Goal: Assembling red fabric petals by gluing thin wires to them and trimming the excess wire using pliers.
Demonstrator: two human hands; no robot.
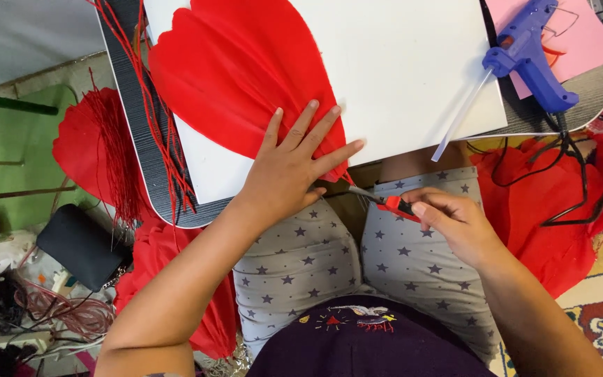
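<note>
Your left hand (pixel 289 171) lies flat, fingers spread, pressing down on the lower edge of the large red pleated paper petal (pixel 239 77). The petal lies on a white rectangular board (pixel 399 63), which rests on the small grey ribbed tabletop (pixel 134 126) over your lap.

Your right hand (pixel 455 223) is closed around the red handle of a small metal-tipped tool (pixel 389 202) — pliers or cutters, can't tell which. Its tip points left, toward the petal's bottom corner just under your left palm, at the near edge of the board.

Around it:
- Blue plastic hot glue gun (pixel 528 52) sits at the far right of the tabletop, partly on a pink paper sheet (pixel 574 31); a clear glue stick (pixel 458 122) sticks out of its back, slanting down over the board's edge.
- Black power cord (pixel 574 174) runs down off the gun across loose red paper on the right.
- Bundle of thin red wires (pixel 155 119) lies along the left side of the tabletop, hanging over its near-left corner.
- Black flat pouch (pixel 82 248) sits on the floor to your left, well apart from both hands.

Your legs are in grey star-print fabric directly under the tabletop.
</note>
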